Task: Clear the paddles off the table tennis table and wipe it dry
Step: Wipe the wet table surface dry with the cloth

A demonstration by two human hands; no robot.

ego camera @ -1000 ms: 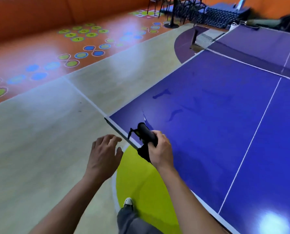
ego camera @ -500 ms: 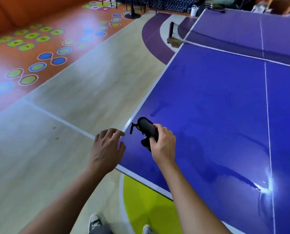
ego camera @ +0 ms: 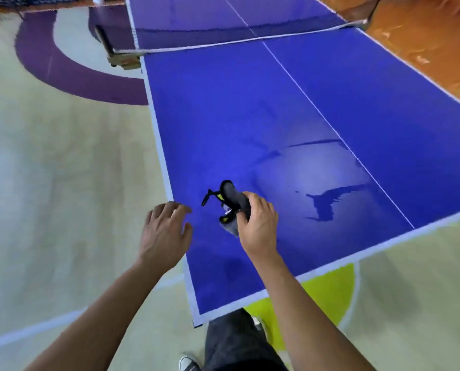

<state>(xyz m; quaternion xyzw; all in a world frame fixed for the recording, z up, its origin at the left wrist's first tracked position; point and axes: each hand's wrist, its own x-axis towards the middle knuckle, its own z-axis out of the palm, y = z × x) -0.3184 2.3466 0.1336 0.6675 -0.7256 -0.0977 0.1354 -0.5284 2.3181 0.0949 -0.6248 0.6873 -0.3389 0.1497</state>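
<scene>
A: ok so what's actually different from a second ago? Looks like the same pose to me.

B: Pose yeah, position no. A second back the person was off the table's left side, with the camera looking across it. Now they've swung round to the near corner and the view runs straight down the table tennis table point(ego camera: 223, 116) toward the net point(ego camera: 223, 40). Going left to right: the left hand point(ego camera: 164, 231) hovers at the left edge, fingers apart and relaxed, holding nothing, same as before. Just right of it is the dark bundle point(ego camera: 230, 202), black with yellow bits and some grey. It was over the edge line and now it's properly over the blue, a little way in. Can't tell if it touches the surface.

A: And the right hand?

B: The right hand point(ego camera: 258, 226) is wrapped round the bundle from behind, fingers and thumb clamped on it, and it hasn't let go. Further right there's a wet patch point(ego camera: 322, 207) with a dark streak in it, between that hand and the white centre line point(ego camera: 330, 125).

A: Paddles?

B: None that I can see on this half, and the far half past the net is too cut off to say. So my guess is the clearing part is done or close, and this is the lead-in to wiping. If the bundle is a cloth, it's already near the water, which is the obvious next thing to hit. Can't swear it's a cloth though.
</scene>
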